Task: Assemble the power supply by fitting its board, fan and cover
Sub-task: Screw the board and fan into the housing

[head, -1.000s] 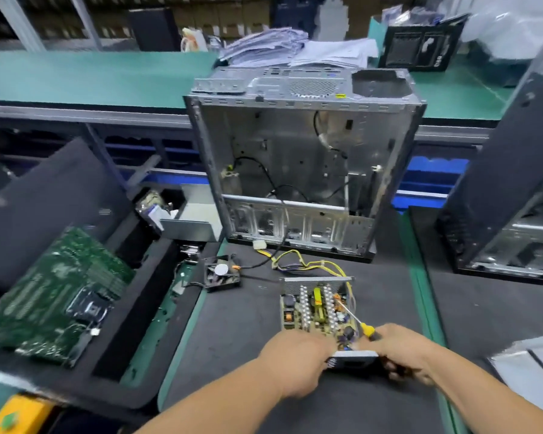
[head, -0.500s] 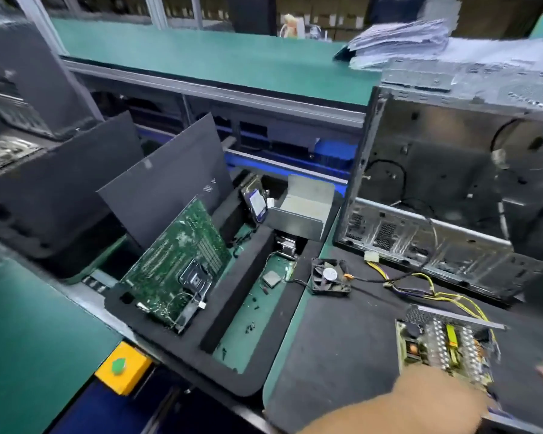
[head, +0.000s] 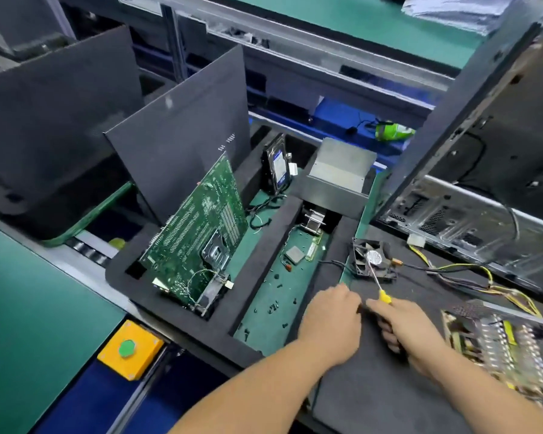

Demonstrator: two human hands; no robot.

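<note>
At a computer assembly bench, a foam tray (head: 264,245) at the left holds a green motherboard (head: 201,227) propped on edge, with loose screws (head: 275,306) scattered along the tray's narrow middle channel and a folded metal cover (head: 339,173) resting at its far end. The left hand (head: 329,321) lies knuckles up on the near left edge of the dark work mat (head: 373,386), just over the tray's rim; its fingertips curl toward the right hand, and whether they pinch a screw cannot be made out. The right hand (head: 405,327) grips a yellow-collared screwdriver (head: 377,281), shaft pointing away from the person toward the fan (head: 373,258), which lies flat just beyond both hands near the mat's far left corner, slightly nearer the right. The power supply board (head: 499,343), long axis running away from the person, sits in its open casing at the mat's right edge, beside the right wrist and partly cut off by the frame. The screwdriver's tip is lost against the fan.
</note>
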